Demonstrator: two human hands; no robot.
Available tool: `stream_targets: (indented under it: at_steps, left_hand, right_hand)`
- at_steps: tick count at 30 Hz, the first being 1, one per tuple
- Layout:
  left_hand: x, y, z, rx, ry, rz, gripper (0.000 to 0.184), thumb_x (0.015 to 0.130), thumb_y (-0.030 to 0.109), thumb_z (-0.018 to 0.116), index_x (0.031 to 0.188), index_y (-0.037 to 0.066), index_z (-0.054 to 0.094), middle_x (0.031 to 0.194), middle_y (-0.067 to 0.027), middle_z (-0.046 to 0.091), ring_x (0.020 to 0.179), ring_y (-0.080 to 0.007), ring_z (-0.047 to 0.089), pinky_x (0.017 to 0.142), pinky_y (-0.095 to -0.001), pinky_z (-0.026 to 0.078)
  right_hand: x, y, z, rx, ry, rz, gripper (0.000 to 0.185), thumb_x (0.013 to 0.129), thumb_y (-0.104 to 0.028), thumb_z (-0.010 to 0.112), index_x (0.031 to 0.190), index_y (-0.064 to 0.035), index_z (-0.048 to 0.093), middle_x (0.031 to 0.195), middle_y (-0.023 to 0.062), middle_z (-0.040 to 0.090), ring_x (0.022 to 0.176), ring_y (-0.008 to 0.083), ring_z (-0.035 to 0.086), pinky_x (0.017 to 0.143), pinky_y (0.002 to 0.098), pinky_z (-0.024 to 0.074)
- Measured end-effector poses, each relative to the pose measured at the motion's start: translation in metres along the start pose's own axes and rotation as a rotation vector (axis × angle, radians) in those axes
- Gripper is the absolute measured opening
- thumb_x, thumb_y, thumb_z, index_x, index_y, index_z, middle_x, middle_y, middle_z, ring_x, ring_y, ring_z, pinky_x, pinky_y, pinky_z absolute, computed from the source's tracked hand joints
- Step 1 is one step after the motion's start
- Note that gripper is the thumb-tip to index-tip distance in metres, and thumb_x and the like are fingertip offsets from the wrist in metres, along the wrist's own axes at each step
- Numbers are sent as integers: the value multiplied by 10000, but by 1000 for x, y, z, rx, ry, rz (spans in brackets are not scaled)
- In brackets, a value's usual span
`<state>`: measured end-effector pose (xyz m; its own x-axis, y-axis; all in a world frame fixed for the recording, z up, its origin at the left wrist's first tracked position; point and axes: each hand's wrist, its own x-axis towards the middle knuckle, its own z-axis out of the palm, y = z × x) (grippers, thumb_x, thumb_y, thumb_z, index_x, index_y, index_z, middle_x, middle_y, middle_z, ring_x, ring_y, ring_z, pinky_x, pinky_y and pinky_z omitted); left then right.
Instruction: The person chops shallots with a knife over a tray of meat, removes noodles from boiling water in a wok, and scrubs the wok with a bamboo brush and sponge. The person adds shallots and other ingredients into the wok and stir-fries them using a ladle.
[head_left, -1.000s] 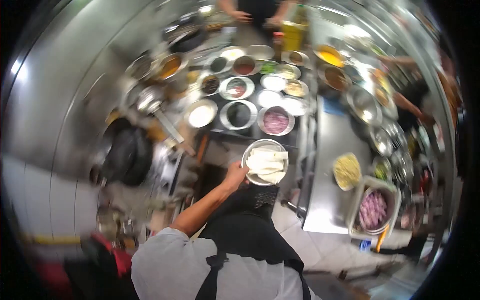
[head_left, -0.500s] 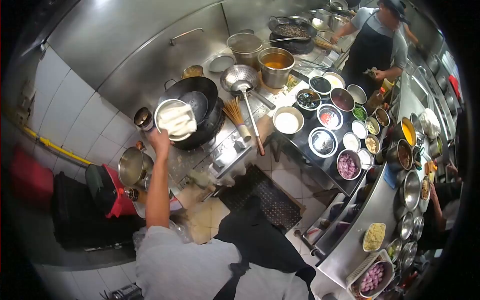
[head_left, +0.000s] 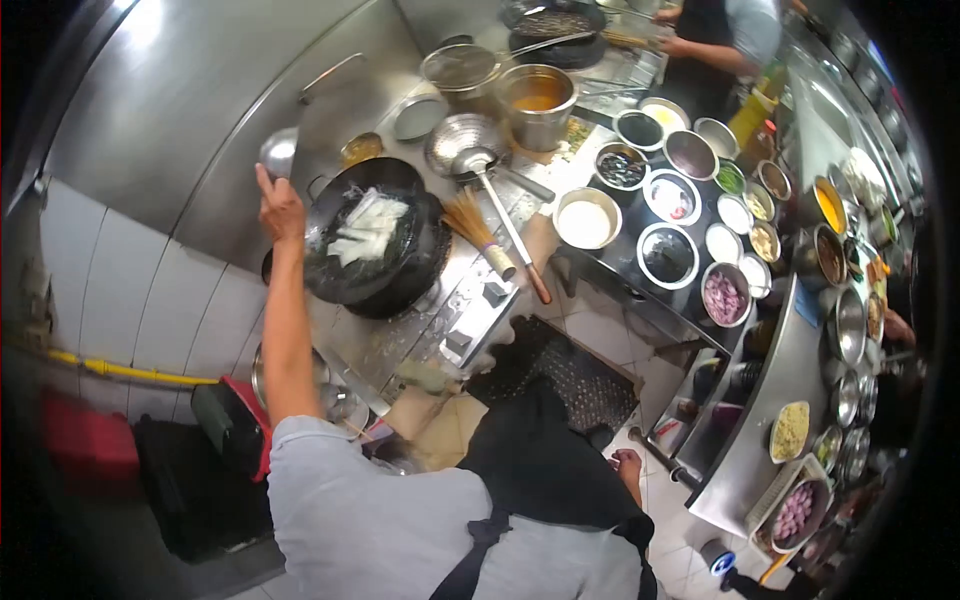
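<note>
My left hand (head_left: 282, 210) is closed on a shiny metal bowl (head_left: 280, 152), tipped up beside the back wall to the left of the wok. The dark wok (head_left: 420, 205) sits on the burner below and right of this hand. White strips of food (head_left: 372, 228) lie in the wok, bubbling at their edges. My right hand (head_left: 627, 465) hangs low at my right side, away from the counters. Its fingers are loosely curled and apart, with nothing visible in them.
A perforated skimmer (head_left: 440, 148) with a ladle (head_left: 510, 225) and a bamboo brush (head_left: 480, 235) lie right of the wok. Pots (head_left: 538, 105) stand behind. Several ingredient bowls (head_left: 588, 218) cover the right counter. A co-worker (head_left: 700, 50) stands at the far burner. A black mat (head_left: 560, 375) lies on the floor.
The white strips have gone from the bowl into the wok. My left hand has moved up and left with the bowl. My right hand has come into view.
</note>
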<state>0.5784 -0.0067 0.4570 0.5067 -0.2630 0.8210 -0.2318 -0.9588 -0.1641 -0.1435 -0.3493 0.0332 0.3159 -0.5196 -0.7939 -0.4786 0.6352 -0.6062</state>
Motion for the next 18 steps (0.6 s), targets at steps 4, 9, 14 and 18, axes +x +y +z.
stream_targets:
  at_steps: [4,9,14,18]
  left_hand:
    - [-8,71,9,-448,141,-70,241,780,22,584,998,-79,595,1269,-271,545,1214,-409,509,1016,-467,430]
    - [-127,277,-45,-1658,-736,-795,237,885,99,559,1065,-50,594,932,-147,656,740,-223,663,542,-348,547]
    - [-273,472,-211,-1781,-1594,-676,133,866,82,585,984,36,546,918,-80,619,775,-201,624,535,-325,529]
    - [-321,606,-257,-1780,-1786,-485,55,866,41,551,901,63,514,854,-67,587,670,-179,596,504,-331,512]
  right_hand:
    - [-11,37,-16,-183,34,38,92,896,-159,562,917,-77,597,765,77,628,647,192,650,499,317,476]
    - [-10,90,-48,-148,164,120,159,845,-164,580,875,-28,658,772,131,657,682,209,674,504,329,516]
    - [-34,100,-82,98,346,118,130,794,-136,652,871,-31,656,808,87,675,743,165,696,554,313,565]
    - [-27,163,-111,-51,434,-13,187,709,-162,766,819,-54,661,840,75,679,829,216,675,673,353,559]
